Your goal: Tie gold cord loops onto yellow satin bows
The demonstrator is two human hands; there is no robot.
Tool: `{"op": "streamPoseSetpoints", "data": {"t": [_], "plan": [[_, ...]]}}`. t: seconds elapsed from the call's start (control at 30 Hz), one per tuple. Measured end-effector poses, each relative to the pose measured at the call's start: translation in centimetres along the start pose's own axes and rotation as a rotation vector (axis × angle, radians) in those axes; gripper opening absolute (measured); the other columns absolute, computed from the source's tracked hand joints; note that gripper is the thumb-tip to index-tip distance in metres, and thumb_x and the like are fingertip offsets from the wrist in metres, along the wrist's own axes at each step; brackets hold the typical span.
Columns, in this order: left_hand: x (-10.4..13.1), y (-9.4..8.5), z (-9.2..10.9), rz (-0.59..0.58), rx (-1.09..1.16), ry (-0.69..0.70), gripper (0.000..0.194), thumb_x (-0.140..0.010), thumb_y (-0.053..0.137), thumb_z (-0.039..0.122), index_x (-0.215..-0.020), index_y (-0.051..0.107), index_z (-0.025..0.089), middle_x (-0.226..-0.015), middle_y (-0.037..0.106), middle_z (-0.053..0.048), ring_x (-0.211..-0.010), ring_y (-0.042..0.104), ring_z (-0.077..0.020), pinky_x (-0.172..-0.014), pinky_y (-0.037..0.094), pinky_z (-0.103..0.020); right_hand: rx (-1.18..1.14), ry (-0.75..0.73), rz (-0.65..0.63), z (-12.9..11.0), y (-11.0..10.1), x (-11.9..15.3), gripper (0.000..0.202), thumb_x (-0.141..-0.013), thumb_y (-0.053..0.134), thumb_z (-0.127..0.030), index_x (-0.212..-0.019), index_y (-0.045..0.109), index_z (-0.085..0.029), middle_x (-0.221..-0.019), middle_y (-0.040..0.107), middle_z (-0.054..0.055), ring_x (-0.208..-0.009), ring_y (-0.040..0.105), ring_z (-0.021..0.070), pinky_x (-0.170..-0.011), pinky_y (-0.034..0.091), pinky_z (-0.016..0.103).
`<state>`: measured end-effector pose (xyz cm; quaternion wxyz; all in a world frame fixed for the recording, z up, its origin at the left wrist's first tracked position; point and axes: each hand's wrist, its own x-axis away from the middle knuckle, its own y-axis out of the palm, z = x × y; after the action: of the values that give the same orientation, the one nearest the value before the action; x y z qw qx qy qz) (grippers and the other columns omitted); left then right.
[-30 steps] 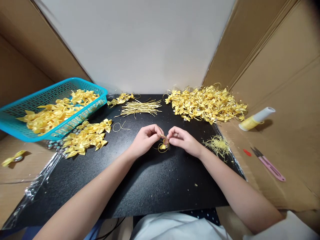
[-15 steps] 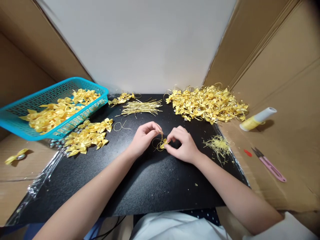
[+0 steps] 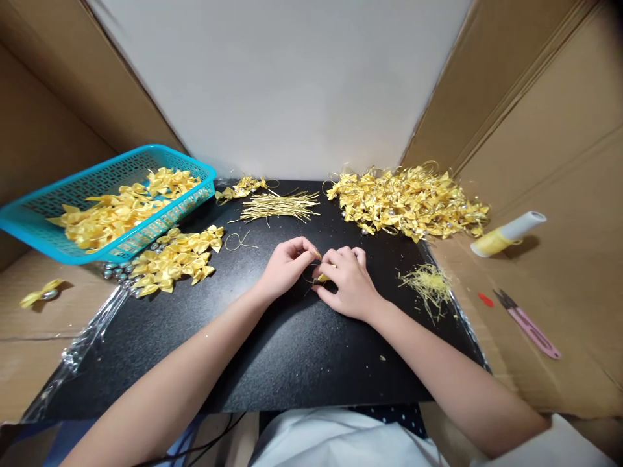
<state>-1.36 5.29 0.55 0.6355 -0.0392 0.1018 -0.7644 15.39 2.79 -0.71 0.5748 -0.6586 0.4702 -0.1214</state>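
Over the middle of the black work surface [image 3: 253, 363], my left hand [image 3: 291, 267] pinches thumb and forefinger on a thin gold cord. My right hand [image 3: 348, 284] is closed beside it, its fingers curled over a small yellow ribbon bow [image 3: 323, 277]. Most of that bow is hidden under the right fingers. A loop of the cord shows between the hands, and its ends are too fine to follow. Behind my hands lies a bundle of cut gold cords [image 3: 280, 206], with a single curled cord [image 3: 238, 241] to its left.
At left, a turquoise basket [image 3: 63, 181] holds yellow bows; more bows [image 3: 178, 259] and silvery bells [image 3: 114, 269] lie in front. Finished-looking corded bows [image 3: 409, 201] are heaped at back right. Thread scraps [image 3: 428, 283], pink snips [image 3: 530, 327], a red piece [image 3: 485, 299] and a thread tube [image 3: 506, 235] are rightward.
My right hand has moved slightly left and turned over the bow, covering more of it. The left hand has shifted slightly right, and the hands are closer together.
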Motion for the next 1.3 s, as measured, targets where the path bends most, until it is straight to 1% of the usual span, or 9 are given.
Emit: {"op": "streamPoseSetpoints", "data": {"t": [0.07,0.17,0.27,0.33,0.43,0.53,0.8,1.0,1.3], "plan": [[0.0,-0.1,-0.2,0.016,-0.233,0.048,0.012,-0.077,0.054,0.025,-0.069,0.058,0.017,-0.07,0.062,-0.001,-0.066,0.054,-0.0148,-0.065,0.042,-0.028,-0.055,0.048,0.022,0.2,-0.1,0.0,0.011,-0.08,0.066,-0.029,-0.087,0.064,-0.022,-0.099,0.063,0.004,-0.096,0.048,0.0225,-0.087,0.027,0.041],[0.0,-0.4,-0.3,0.061,-0.561,0.2,0.007,-0.077,0.055,0.021,-0.074,0.06,0.018,-0.081,0.067,-0.004,-0.08,0.056,-0.0205,-0.078,0.042,-0.035,-0.083,0.087,0.038,0.6,-0.2,0.1,0.007,-0.081,0.062,-0.024,-0.087,0.065,-0.023,-0.103,0.063,0.004,-0.1,0.048,0.0229,-0.088,0.029,0.04],[-0.2,-1.2,0.0,0.076,-0.682,0.269,0.005,-0.073,0.057,0.018,-0.077,0.06,0.018,-0.086,0.065,-0.005,-0.086,0.055,-0.0229,-0.083,0.041,-0.037,-0.104,0.119,0.038,0.8,0.0,0.1,0.006,-0.082,0.061,-0.022,-0.086,0.066,-0.023,-0.103,0.064,0.004,-0.101,0.049,0.0229,-0.088,0.03,0.04],[-0.4,-1.6,0.1,-0.014,-0.682,0.265,0.002,-0.072,0.059,0.019,-0.073,0.059,0.018,-0.081,0.063,-0.004,-0.082,0.055,-0.0216,-0.079,0.042,-0.035,-0.119,0.124,0.028,0.9,0.1,0.1,0.008,-0.082,0.062,-0.022,-0.088,0.066,-0.024,-0.103,0.065,0.004,-0.101,0.049,0.0232,-0.088,0.03,0.04],[-0.6,-2.0,0.0,-0.236,-0.658,0.276,0.006,-0.073,0.062,0.024,-0.071,0.062,0.019,-0.077,0.063,-0.002,-0.078,0.054,-0.0197,-0.078,0.041,-0.033,-0.128,0.121,0.006,0.9,0.4,0.1,0.011,-0.082,0.062,-0.022,-0.092,0.067,-0.024,-0.103,0.066,0.004,-0.1,0.05,0.0237,-0.088,0.03,0.042],[-0.6,-2.0,-0.4,-0.334,-0.646,0.292,0.009,-0.072,0.066,0.027,-0.073,0.063,0.019,-0.08,0.064,-0.002,-0.08,0.056,-0.0199,-0.079,0.041,-0.034,-0.131,0.136,-0.005,1.0,0.6,0.1,0.009,-0.082,0.063,-0.024,-0.091,0.067,-0.024,-0.102,0.066,0.004,-0.099,0.05,0.0233,-0.088,0.029,0.042],[-0.6,-1.9,-0.7,-0.389,-0.64,0.278,0.007,-0.073,0.064,0.022,-0.077,0.067,0.018,-0.083,0.065,-0.003,-0.082,0.058,-0.0196,-0.082,0.042,-0.034,-0.131,0.152,0.002,1.2,0.6,0.0,0.001,-0.081,0.066,-0.024,-0.081,0.067,-0.023,-0.099,0.066,0.002,-0.097,0.05,0.0217,-0.085,0.028,0.039],[-0.5,-1.9,-0.5,-0.404,-0.601,0.302,0.01,-0.076,0.064,0.028,-0.077,0.068,0.019,-0.083,0.065,-0.003,-0.084,0.058,-0.0195,-0.082,0.043,-0.034,-0.145,0.153,0.025,1.1,0.6,0.1,0.004,-0.082,0.065,-0.022,-0.079,0.065,-0.023,-0.095,0.066,0.001,-0.095,0.051,0.0203,-0.084,0.027,0.038],[-0.5,-1.9,-0.3,-0.349,-0.626,0.377,0.016,-0.081,0.057,0.026,-0.071,0.066,0.018,-0.076,0.062,-0.002,-0.076,0.054,-0.017,-0.077,0.04,-0.031,-0.204,0.186,0.071,1.3,0.6,0.0,0.007,-0.084,0.065,-0.025,-0.077,0.064,-0.023,-0.088,0.069,0.0,-0.09,0.053,0.0199,-0.083,0.027,0.037]]}}
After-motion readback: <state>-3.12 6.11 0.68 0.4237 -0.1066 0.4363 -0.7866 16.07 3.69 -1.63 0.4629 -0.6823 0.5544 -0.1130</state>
